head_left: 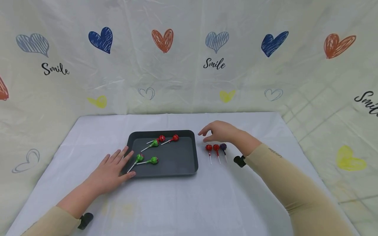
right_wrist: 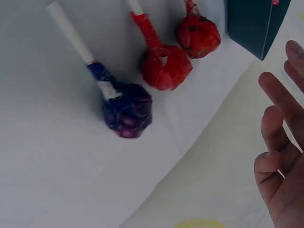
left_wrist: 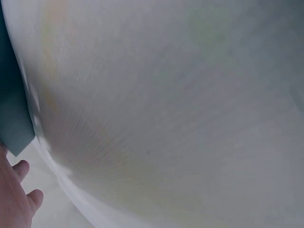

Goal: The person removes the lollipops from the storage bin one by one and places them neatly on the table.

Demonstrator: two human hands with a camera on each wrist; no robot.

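My left hand point(head_left: 110, 172) lies with fingers spread at the left edge of a dark grey tray point(head_left: 177, 164), fingertips over its rim. In the tray are two red lollipops, one at the back right point(head_left: 175, 137), and three green lollipops, one in front point(head_left: 153, 160). To the right of the tray, two red lollipops point(head_left: 208, 148) point(right_wrist: 166, 69) and a dark purple one point(head_left: 223, 147) point(right_wrist: 127, 111) lie in a row with sticks toward me. Just behind this row hovers my right hand point(head_left: 220, 131), fingers loosely bent and holding nothing. Its fingers point(right_wrist: 280, 128) show at the right wrist view's edge.
A white cloth point(head_left: 177, 206) covers the table. Behind it hangs a pale curtain point(head_left: 189, 72) printed with hearts and the word "Smile". Dark wrist devices show under both forearms, one at the left sleeve point(head_left: 85, 221).
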